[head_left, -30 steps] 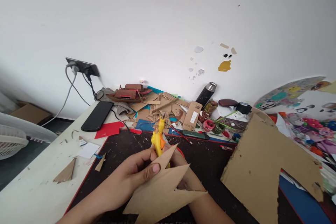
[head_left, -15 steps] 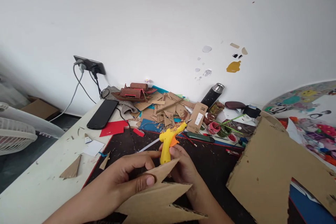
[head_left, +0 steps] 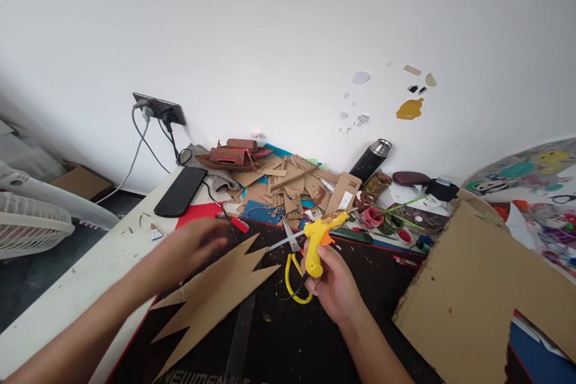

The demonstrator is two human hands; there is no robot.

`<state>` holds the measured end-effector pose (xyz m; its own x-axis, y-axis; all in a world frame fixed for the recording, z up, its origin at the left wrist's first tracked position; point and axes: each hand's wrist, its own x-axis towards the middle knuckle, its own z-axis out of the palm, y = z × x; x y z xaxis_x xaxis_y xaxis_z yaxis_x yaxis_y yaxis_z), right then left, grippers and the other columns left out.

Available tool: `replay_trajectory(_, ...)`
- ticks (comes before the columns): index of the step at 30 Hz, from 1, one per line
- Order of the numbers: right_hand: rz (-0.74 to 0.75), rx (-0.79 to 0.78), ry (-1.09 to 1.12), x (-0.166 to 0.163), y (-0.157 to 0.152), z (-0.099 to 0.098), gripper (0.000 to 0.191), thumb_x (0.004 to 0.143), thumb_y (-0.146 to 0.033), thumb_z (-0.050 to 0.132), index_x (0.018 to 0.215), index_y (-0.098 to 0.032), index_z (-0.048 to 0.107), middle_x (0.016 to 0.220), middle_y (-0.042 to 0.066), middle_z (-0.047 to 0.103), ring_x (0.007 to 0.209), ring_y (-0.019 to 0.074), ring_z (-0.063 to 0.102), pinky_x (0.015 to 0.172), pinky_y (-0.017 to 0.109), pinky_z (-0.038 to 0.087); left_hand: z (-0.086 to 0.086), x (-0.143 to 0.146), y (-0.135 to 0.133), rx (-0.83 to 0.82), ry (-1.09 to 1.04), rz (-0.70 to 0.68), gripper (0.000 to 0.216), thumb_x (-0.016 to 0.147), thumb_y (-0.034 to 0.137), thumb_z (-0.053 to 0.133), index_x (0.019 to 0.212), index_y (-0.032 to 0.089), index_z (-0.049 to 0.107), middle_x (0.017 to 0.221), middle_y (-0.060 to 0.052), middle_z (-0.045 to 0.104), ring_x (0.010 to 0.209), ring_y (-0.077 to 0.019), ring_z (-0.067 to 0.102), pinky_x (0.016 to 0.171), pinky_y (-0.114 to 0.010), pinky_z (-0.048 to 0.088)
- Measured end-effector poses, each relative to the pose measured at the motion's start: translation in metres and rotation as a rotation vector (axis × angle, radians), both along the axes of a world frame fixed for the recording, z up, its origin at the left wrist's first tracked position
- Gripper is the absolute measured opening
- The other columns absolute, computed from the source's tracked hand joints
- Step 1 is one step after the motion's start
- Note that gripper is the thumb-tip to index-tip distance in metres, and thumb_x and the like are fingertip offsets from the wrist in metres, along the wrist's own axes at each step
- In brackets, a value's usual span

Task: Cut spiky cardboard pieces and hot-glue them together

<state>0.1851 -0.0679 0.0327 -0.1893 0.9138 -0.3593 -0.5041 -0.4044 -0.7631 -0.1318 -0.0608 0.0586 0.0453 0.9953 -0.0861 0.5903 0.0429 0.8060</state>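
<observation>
A yellow hot glue gun (head_left: 315,255) with an orange trigger is in my right hand (head_left: 335,288), its nozzle pointing up and to the right and a clear glue stick poking out behind. Just beyond it lie scissors (head_left: 288,276) with yellow handles, partly hidden. On the black mat, a cardboard piece (head_left: 216,288) with jagged, pointed ends lies flat. My left hand (head_left: 193,249) hovers over the mat's left edge beside that piece, slightly blurred, with thumb and fingers apart and nothing visible between them.
Cardboard scraps (head_left: 292,183) are heaped at the back beside brown model boats (head_left: 234,156). A black phone (head_left: 181,192) lies at left. A thermos (head_left: 371,159) and paint jars (head_left: 372,217) stand at back right. A large cardboard sheet (head_left: 454,288) covers the right side.
My left hand has let go of the jagged cardboard, which now lies on the mat, and has moved up and left. My right hand has shifted right with the glue gun, uncovering the scissors.
</observation>
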Motion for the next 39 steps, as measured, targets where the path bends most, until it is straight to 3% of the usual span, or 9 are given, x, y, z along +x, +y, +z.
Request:
replay_trajectory(2, -0.007, 0.013, -0.013, 0.002, -0.001, -0.001, 0.046, 0.069, -0.054, 0.096, 0.092, -0.016, 0.081, 0.071, 0.000, 0.059, 0.055, 0.0110, 0.046, 0.037, 0.018, 0.037, 0.001, -0.022, 0.019, 0.149, 0.255, 0.157, 0.042, 0.094, 0.051, 0.068, 0.119, 0.019, 0.077, 0.131, -0.015, 0.076, 0.132, -0.0417, 0.060, 0.115, -0.043, 0.039)
replay_trajectory(6, -0.017, 0.024, -0.019, 0.003, -0.003, -0.006, 0.046, 0.071, -0.054, 0.095, 0.091, -0.016, 0.081, 0.063, -0.002, 0.056, 0.050, 0.0099, 0.043, 0.037, 0.018, 0.038, -0.004, -0.060, 0.061, -0.024, 0.710, 0.266, 0.075, 0.106, 0.060, 0.043, 0.145, -0.003, 0.054, 0.144, -0.028, 0.065, 0.142, -0.0486, 0.050, 0.118, -0.057, 0.037)
replay_trajectory(9, -0.005, 0.034, -0.014, 0.001, -0.004, -0.008, 0.046, 0.072, -0.056, 0.094, 0.090, -0.016, 0.080, 0.057, -0.004, 0.053, 0.046, 0.0091, 0.040, 0.037, 0.019, 0.039, -0.011, -0.070, 0.079, -0.215, 0.825, 0.192, 0.084, 0.103, 0.066, 0.048, 0.147, -0.005, 0.050, 0.147, -0.036, 0.059, 0.141, -0.0509, 0.049, 0.111, -0.058, 0.044)
replay_trajectory(13, -0.007, 0.038, -0.007, 0.001, -0.005, -0.010, 0.045, 0.072, -0.056, 0.094, 0.086, -0.016, 0.079, 0.055, -0.004, 0.054, 0.044, 0.0090, 0.041, 0.037, 0.019, 0.039, -0.013, -0.071, 0.084, -0.203, 0.890, 0.183, 0.079, 0.102, 0.059, 0.048, 0.149, -0.004, 0.049, 0.146, -0.038, 0.058, 0.137, -0.0503, 0.053, 0.108, -0.055, 0.043)
replay_trajectory(19, 0.007, 0.050, 0.004, 0.003, -0.004, -0.011, 0.043, 0.075, -0.055, 0.092, 0.088, -0.016, 0.079, 0.054, -0.004, 0.053, 0.044, 0.0095, 0.042, 0.038, 0.019, 0.039, -0.009, -0.082, 0.063, -0.248, 0.902, 0.174, 0.083, 0.101, 0.059, 0.046, 0.159, 0.000, 0.041, 0.147, -0.035, 0.058, 0.136, -0.0487, 0.054, 0.107, -0.052, 0.042)
replay_trajectory(24, 0.020, 0.054, -0.005, 0.004, -0.005, -0.017, 0.042, 0.078, -0.055, 0.089, 0.091, -0.017, 0.078, 0.058, -0.004, 0.056, 0.045, 0.0097, 0.044, 0.037, 0.019, 0.036, -0.018, -0.089, 0.026, -0.221, 0.958, 0.159, 0.079, 0.101, 0.061, 0.043, 0.155, 0.004, 0.049, 0.137, -0.030, 0.064, 0.128, -0.0456, 0.059, 0.101, -0.048, 0.046)
replay_trajectory(29, 0.028, 0.048, -0.010, 0.003, -0.008, -0.021, 0.044, 0.078, -0.056, 0.089, 0.093, -0.016, 0.078, 0.058, -0.004, 0.055, 0.046, 0.0092, 0.040, 0.037, 0.019, 0.036, -0.023, -0.086, -0.001, -0.111, 0.999, 0.186, 0.078, 0.101, 0.062, 0.045, 0.153, 0.004, 0.052, 0.131, -0.028, 0.068, 0.122, -0.0438, 0.063, 0.103, -0.049, 0.046)
replay_trajectory(34, 0.028, 0.045, -0.009, 0.001, -0.010, -0.020, 0.045, 0.077, -0.056, 0.090, 0.093, -0.016, 0.078, 0.058, -0.004, 0.054, 0.047, 0.0099, 0.041, 0.038, 0.019, 0.037, -0.014, -0.067, -0.009, 0.145, 0.944, 0.337, 0.078, 0.103, 0.062, 0.039, 0.151, 0.003, 0.056, 0.146, -0.031, 0.063, 0.137, -0.0477, 0.054, 0.111, -0.058, 0.044)
replay_trajectory(39, 0.033, 0.077, -0.012, -0.004, -0.009, -0.016, 0.041, 0.080, -0.056, 0.088, 0.087, -0.017, 0.076, 0.057, -0.005, 0.053, 0.045, 0.0098, 0.043, 0.039, 0.020, 0.037, -0.023, -0.019, -0.025, 0.099, 0.548, -0.015, 0.058, 0.097, 0.069, 0.051, 0.115, 0.021, 0.077, 0.120, -0.015, 0.080, 0.117, -0.0358, 0.070, 0.104, -0.044, 0.051)
